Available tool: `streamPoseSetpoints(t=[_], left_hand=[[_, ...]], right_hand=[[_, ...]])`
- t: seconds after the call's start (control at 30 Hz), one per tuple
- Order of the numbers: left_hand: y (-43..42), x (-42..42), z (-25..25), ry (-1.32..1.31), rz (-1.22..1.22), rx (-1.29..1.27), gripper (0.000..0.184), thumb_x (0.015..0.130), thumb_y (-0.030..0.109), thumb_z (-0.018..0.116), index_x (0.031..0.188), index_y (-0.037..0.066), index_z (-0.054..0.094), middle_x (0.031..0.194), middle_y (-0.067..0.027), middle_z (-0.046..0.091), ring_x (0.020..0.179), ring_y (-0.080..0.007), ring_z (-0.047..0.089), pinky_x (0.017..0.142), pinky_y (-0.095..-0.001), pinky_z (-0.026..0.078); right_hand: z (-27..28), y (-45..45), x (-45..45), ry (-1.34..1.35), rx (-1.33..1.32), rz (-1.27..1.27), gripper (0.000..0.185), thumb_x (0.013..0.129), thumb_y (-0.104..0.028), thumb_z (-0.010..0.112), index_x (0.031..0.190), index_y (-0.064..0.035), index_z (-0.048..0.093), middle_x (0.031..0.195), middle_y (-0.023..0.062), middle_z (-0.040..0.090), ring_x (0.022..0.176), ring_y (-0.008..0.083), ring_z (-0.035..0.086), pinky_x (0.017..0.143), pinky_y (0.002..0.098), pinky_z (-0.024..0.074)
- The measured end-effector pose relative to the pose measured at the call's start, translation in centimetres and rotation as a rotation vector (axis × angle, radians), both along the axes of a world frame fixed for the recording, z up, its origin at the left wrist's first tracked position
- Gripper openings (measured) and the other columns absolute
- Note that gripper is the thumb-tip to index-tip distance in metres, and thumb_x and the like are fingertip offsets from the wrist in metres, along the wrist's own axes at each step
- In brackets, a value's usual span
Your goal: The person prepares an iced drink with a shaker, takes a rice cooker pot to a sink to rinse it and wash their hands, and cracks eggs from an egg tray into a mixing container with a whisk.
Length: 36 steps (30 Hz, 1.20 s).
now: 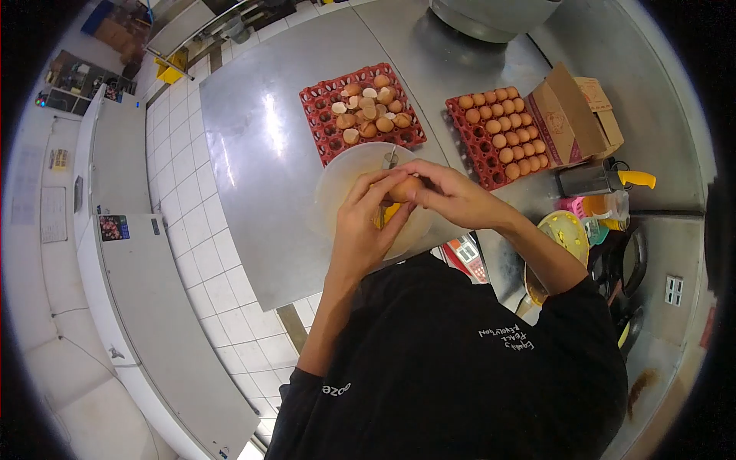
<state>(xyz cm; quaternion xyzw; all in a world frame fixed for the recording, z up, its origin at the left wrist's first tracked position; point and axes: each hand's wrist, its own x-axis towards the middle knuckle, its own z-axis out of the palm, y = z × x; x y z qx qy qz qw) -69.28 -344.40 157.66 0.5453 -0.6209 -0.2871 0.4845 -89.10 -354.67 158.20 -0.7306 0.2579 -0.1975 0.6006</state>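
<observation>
Over a whitish plastic bowl (335,178), my left hand (364,215) and my right hand (452,193) grip one brown egg (403,190) between their fingertips. Orange-yellow yolk (389,215) shows inside the bowl beneath the egg. A metal strip (389,159) rests at the bowl's far rim, partly hidden by my fingers. Just beyond the bowl lies a red egg tray (313,107) heaped with broken eggshells (368,111). To the right, a second red tray (484,165) holds rows of whole brown eggs (502,123).
An opened cardboard box (563,115) stands beside the egg tray. Further right are a yellow-handled tool (636,179), a pitcher (609,205) and a yellow-stained bowl (563,230). A large metal bowl (491,19) sits at the back. A red-and-white scale (466,253) is near my body.
</observation>
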Motion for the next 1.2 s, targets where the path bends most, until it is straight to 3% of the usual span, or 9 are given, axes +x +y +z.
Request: streamPoseSetpoints(t=[0.13, 0.67, 0.83, 0.9, 0.93, 1.03, 1.07, 1.1, 1.2], left_hand=[[0.4, 0.6, 0.0, 0.104, 0.010, 0.066, 0.050, 0.090, -0.005, 0.084, 0.138, 0.003, 0.073, 0.135, -0.0155, 0.069, 0.107, -0.0258, 0.078, 0.095, -0.0348, 0.066], [0.8, 0.7, -0.7, 0.059, 0.048, 0.037, 0.047, 0.087, -0.003, 0.086, 0.133, 0.005, 0.079, 0.125, -0.0145, 0.074, 0.102, -0.0267, 0.080, 0.089, -0.0362, 0.070], [1.3, 1.7, -0.8, 0.037, 0.073, 0.056, 0.047, 0.088, -0.005, 0.084, 0.134, 0.007, 0.079, 0.130, -0.0127, 0.073, 0.105, -0.0240, 0.080, 0.093, -0.0351, 0.068], [1.6, 2.4, -0.2, -0.478, 0.160, -0.072, 0.042, 0.089, -0.004, 0.085, 0.130, 0.004, 0.079, 0.128, -0.0125, 0.075, 0.103, -0.0209, 0.080, 0.088, -0.0362, 0.068], [1.7, 2.3, 0.2, -0.478, 0.159, -0.071, 0.042, 0.089, -0.004, 0.085, 0.130, 0.004, 0.079, 0.128, -0.0125, 0.075, 0.103, -0.0209, 0.080, 0.088, -0.0362, 0.068], [1.9, 2.3, 0.6, -0.391, 0.276, 0.015, 0.035, 0.091, 0.001, 0.086, 0.125, 0.004, 0.080, 0.128, -0.0114, 0.074, 0.099, -0.0187, 0.080, 0.083, -0.0387, 0.067], [1.8, 2.0, 0.4, -0.088, 0.254, 0.080, 0.032, 0.092, 0.002, 0.086, 0.123, 0.005, 0.079, 0.127, -0.0113, 0.074, 0.098, -0.0196, 0.080, 0.081, -0.0375, 0.065], [1.6, 1.7, 0.1, 0.215, 0.226, 0.142, 0.030, 0.093, 0.003, 0.086, 0.122, 0.006, 0.079, 0.127, -0.0111, 0.073, 0.096, -0.0205, 0.080, 0.080, -0.0363, 0.064], [1.0, 1.0, -0.7, 0.160, 0.211, 0.106, 0.035, 0.091, 0.013, 0.090, 0.121, 0.004, 0.076, 0.127, -0.0125, 0.069, 0.102, -0.0262, 0.077, 0.080, -0.0378, 0.059]], right_hand=[[1.1, -0.5, 0.4, 0.175, -0.228, 0.166, 0.054, 0.103, -0.014, 0.063, 0.153, 0.0005, 0.050, 0.130, 0.0210, 0.065, 0.125, 0.0351, 0.064, 0.107, 0.0420, 0.0505], [0.4, -0.6, 1.4, 0.288, -0.235, 0.249, 0.054, 0.103, -0.014, 0.052, 0.153, 0.0047, 0.047, 0.136, 0.0257, 0.062, 0.129, 0.0418, 0.062, 0.112, 0.0497, 0.0475], [0.3, -0.6, 1.2, 0.319, -0.739, 0.183, 0.057, 0.098, -0.009, 0.060, 0.153, 0.0025, 0.052, 0.143, 0.0200, 0.060, 0.128, 0.0386, 0.060, 0.109, 0.0484, 0.0490], [0.4, -0.6, 1.1, 0.321, -0.958, 0.122, 0.055, 0.096, -0.007, 0.062, 0.150, 0.0022, 0.055, 0.139, 0.0190, 0.062, 0.124, 0.0378, 0.060, 0.109, 0.0490, 0.0488], [0.5, -0.6, 1.0, 0.320, -1.177, 0.058, 0.053, 0.095, -0.006, 0.065, 0.147, 0.0018, 0.059, 0.134, 0.0181, 0.064, 0.119, 0.0369, 0.060, 0.108, 0.0496, 0.0487], [0.7, -0.2, 0.8, 0.356, -1.111, -0.064, 0.053, 0.095, -0.009, 0.071, 0.147, -0.0028, 0.061, 0.135, 0.0163, 0.067, 0.123, 0.0365, 0.061, 0.112, 0.0487, 0.0481], [0.6, 0.0, 1.0, 0.355, -1.114, -0.063, 0.053, 0.095, -0.009, 0.071, 0.147, -0.0028, 0.061, 0.135, 0.0163, 0.067, 0.123, 0.0365, 0.061, 0.112, 0.0487, 0.0481], [0.4, 0.3, 1.3, 0.217, -0.837, -0.050, 0.052, 0.095, -0.011, 0.074, 0.146, -0.0046, 0.062, 0.134, 0.0155, 0.068, 0.125, 0.0346, 0.062, 0.113, 0.0467, 0.0481], [0.2, 0.7, 2.0, 0.034, -0.333, 0.004, 0.052, 0.097, -0.013, 0.078, 0.146, -0.0072, 0.063, 0.133, 0.0130, 0.069, 0.128, 0.0294, 0.064, 0.115, 0.0427, 0.0485]])
